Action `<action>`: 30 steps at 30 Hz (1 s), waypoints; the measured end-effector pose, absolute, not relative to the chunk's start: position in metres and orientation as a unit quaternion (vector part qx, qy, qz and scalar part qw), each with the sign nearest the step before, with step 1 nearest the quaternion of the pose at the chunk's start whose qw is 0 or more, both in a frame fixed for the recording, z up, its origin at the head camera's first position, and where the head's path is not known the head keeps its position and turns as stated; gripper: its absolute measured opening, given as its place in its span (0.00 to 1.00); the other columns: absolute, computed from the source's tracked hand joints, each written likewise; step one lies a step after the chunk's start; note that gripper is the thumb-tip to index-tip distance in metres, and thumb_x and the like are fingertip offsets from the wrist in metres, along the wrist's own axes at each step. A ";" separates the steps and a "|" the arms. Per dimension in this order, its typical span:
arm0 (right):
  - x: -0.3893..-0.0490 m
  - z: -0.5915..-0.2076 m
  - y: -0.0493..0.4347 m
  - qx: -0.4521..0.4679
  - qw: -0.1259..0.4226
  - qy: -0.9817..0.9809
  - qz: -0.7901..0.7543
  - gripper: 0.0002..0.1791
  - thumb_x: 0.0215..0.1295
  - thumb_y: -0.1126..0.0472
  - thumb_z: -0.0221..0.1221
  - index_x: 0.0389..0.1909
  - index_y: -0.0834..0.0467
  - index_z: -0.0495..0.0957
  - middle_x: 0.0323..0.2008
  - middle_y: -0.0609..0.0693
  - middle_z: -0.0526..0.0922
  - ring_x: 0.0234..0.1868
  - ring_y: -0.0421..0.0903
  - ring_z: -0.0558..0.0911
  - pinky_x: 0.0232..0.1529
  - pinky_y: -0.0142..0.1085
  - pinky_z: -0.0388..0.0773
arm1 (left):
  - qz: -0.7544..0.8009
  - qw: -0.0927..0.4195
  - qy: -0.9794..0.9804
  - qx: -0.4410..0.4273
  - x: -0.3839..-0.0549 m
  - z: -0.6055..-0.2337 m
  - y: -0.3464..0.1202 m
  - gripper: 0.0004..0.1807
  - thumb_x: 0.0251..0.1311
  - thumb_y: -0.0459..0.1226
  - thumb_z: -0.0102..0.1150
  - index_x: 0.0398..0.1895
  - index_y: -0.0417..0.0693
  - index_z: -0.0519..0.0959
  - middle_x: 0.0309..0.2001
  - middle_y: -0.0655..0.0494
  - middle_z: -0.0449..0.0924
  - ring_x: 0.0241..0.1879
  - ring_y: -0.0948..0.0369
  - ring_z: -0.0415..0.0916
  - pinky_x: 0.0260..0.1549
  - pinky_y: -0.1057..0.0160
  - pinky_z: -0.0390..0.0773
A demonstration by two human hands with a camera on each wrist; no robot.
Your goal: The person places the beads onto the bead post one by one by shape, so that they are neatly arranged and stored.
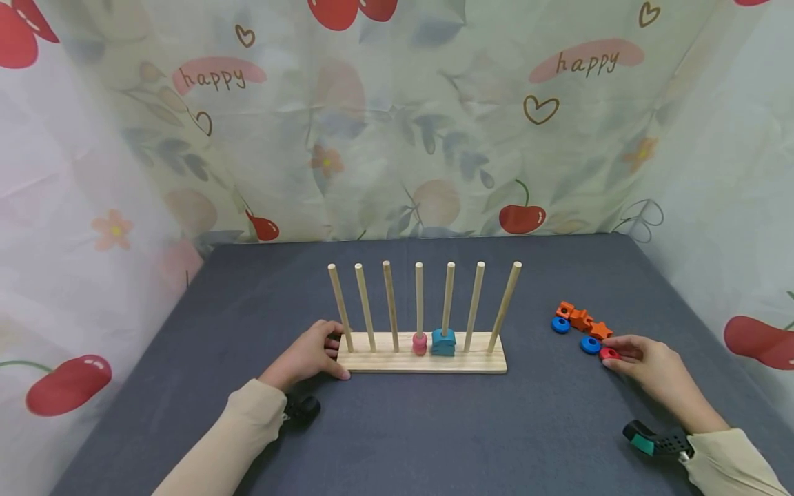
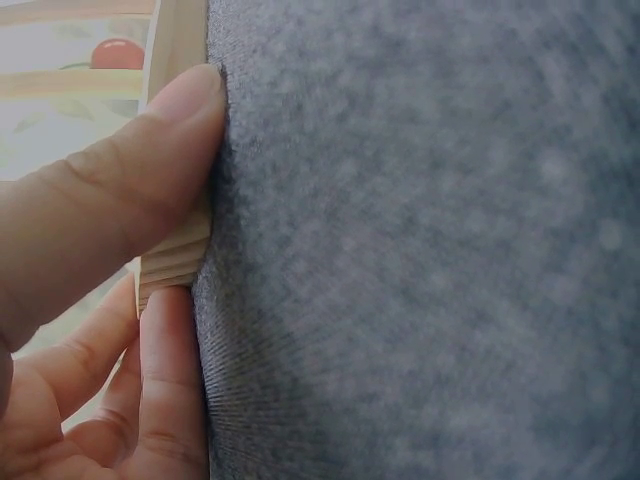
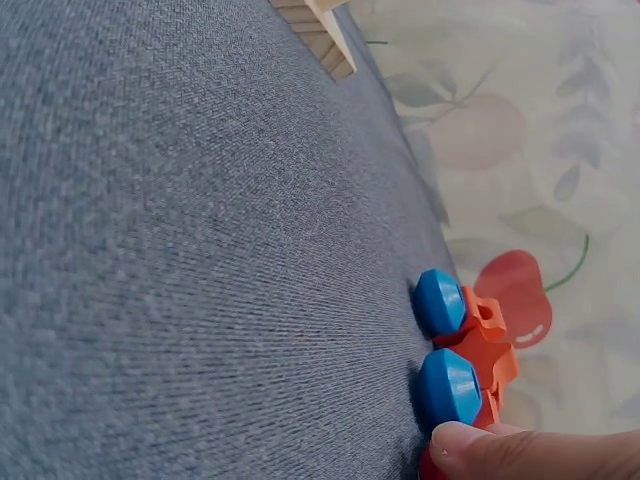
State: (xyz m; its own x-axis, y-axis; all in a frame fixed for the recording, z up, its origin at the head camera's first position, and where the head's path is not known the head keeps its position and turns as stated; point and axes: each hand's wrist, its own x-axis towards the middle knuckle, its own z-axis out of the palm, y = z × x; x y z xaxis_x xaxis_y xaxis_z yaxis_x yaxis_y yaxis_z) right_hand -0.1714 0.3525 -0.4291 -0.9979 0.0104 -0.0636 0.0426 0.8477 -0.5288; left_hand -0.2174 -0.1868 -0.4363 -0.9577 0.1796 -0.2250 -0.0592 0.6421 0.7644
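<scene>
A wooden peg board (image 1: 384, 362) with a row of several upright pegs stands mid-table. My left hand (image 1: 310, 353) grips its left end, the thumb (image 2: 170, 130) along the front edge and fingers at the end face. Pink beads (image 1: 420, 344) sit low on the middle peg, and teal blocks (image 1: 443, 342) on the peg right of it. Off to the right, my right hand (image 1: 654, 368) pinches a red bead (image 1: 610, 353) between thumb and fingers, down at the table. Beside it lies a round blue bead (image 1: 590, 345), partly covering an orange star-shaped bead (image 3: 488, 360) in the right wrist view.
Farther back in the same group are another blue bead (image 1: 561, 325) and orange beads (image 1: 581, 319), one of them square (image 1: 564, 309). A dark grey cloth (image 1: 397, 434) covers the table. Printed curtains (image 1: 384, 138) enclose the back and both sides.
</scene>
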 end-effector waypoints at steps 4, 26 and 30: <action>-0.170 -0.427 0.354 0.014 0.032 0.959 -0.281 0.26 0.60 0.52 0.66 0.52 0.67 0.78 0.47 0.67 0.83 0.46 0.60 0.82 0.41 0.51 0.80 | 0.421 0.141 0.895 0.031 -0.218 -0.437 -0.186 0.46 0.30 0.28 0.82 0.60 0.39 0.71 0.55 0.46 0.68 0.50 0.53 0.77 0.47 0.57 0.81; -0.165 -0.353 0.312 0.002 0.006 0.939 -0.343 0.35 0.60 0.36 0.60 0.60 0.57 0.75 0.53 0.62 0.81 0.59 0.61 0.73 0.45 0.54 0.75 | 0.419 0.149 0.895 0.034 -0.215 -0.435 -0.188 0.47 0.31 0.30 0.82 0.61 0.37 0.69 0.55 0.44 0.68 0.51 0.51 0.77 0.48 0.57 0.81; -0.162 -0.339 0.299 -0.007 -0.032 0.937 -0.348 0.31 0.60 0.37 0.61 0.58 0.53 0.77 0.54 0.57 0.81 0.56 0.49 0.77 0.46 0.47 0.76 | 0.417 0.147 0.896 0.033 -0.216 -0.435 -0.187 0.46 0.31 0.29 0.82 0.60 0.37 0.69 0.55 0.44 0.68 0.51 0.51 0.77 0.47 0.57 0.81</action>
